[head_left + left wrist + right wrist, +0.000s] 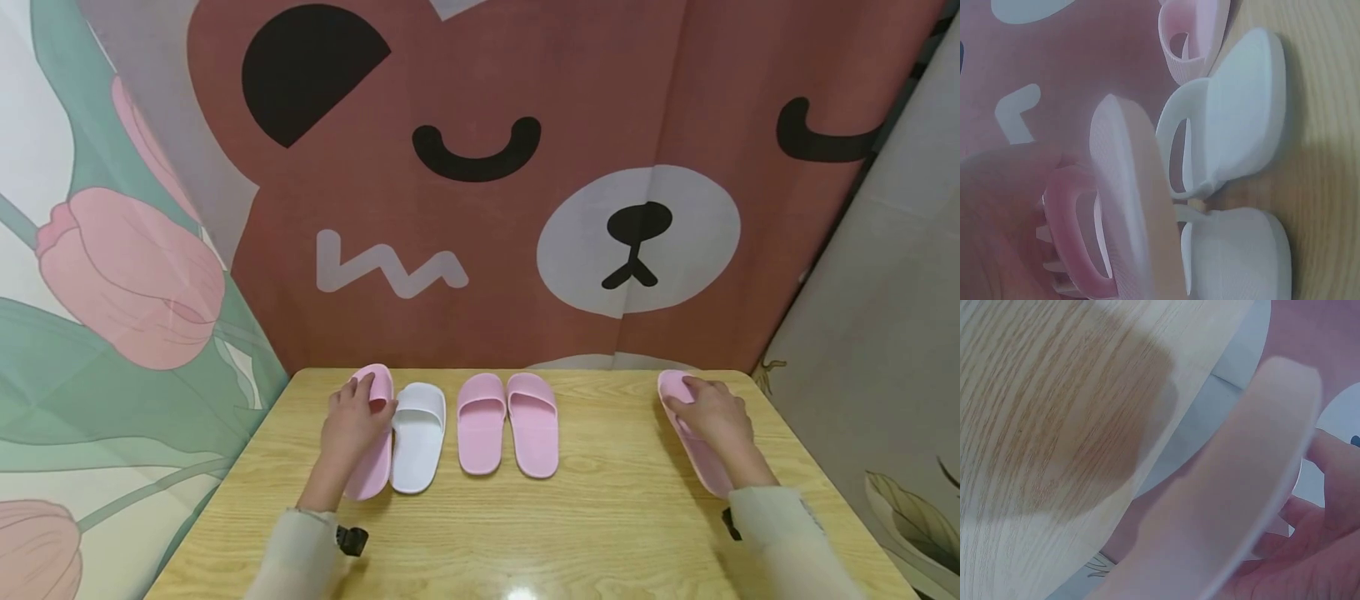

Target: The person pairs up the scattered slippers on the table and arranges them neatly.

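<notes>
My left hand [348, 427] grips a pink slipper [372, 473] by its strap, at the back left of the table. Right beside that slipper lies a white slipper [417, 452]. The left wrist view also shows a second white slipper [1238, 253], which the held pink one hides from the head view. Over the table's right side, another pink slipper [703, 465] is held up by my right hand [716, 418], fingers and thumb around its strap part. In the right wrist view a slipper sole [1229, 487] stands tilted above its shadow on the wood.
Two more pink slippers, one on the left [481, 429] and one on the right [534, 433], lie side by side near the middle of the wooden table [600, 517]. A bear-print curtain [487, 325] hangs right behind the table's back edge. Printed cloths flank both sides.
</notes>
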`<state>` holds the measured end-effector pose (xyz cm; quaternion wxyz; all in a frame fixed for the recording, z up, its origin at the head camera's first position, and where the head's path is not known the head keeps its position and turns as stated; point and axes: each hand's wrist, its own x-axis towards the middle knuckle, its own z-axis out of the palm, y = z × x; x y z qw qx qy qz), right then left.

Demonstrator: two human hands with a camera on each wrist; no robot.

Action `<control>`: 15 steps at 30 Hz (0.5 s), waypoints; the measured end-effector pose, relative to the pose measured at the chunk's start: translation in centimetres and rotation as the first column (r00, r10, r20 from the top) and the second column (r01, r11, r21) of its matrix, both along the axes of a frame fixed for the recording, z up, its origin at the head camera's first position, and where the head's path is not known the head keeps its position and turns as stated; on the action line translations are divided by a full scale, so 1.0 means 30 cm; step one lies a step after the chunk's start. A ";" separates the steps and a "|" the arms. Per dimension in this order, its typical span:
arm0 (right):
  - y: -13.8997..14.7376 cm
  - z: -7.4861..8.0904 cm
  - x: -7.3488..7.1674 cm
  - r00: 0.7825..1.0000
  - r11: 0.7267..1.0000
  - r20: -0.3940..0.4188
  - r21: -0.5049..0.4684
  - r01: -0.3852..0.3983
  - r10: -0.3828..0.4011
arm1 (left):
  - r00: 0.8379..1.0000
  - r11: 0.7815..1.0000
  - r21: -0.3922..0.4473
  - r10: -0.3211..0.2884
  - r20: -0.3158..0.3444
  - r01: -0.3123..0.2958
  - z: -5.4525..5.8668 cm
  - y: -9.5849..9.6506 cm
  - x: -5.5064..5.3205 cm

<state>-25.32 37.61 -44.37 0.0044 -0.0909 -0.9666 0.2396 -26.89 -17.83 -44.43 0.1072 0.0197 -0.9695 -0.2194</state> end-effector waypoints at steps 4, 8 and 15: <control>-0.004 -0.003 -0.002 1.000 1.000 -0.003 0.002 -0.002 0.002 | 1.000 1.000 0.004 0.000 0.004 0.000 0.001 0.015 -0.006; -0.008 -0.007 -0.007 1.000 1.000 -0.016 -0.001 -0.007 0.007 | 1.000 1.000 0.001 -0.009 -0.002 0.009 0.002 0.029 -0.011; -0.015 -0.003 -0.016 1.000 1.000 -0.010 -0.007 0.001 -0.001 | 1.000 1.000 0.007 -0.022 -0.004 0.022 0.004 0.055 -0.014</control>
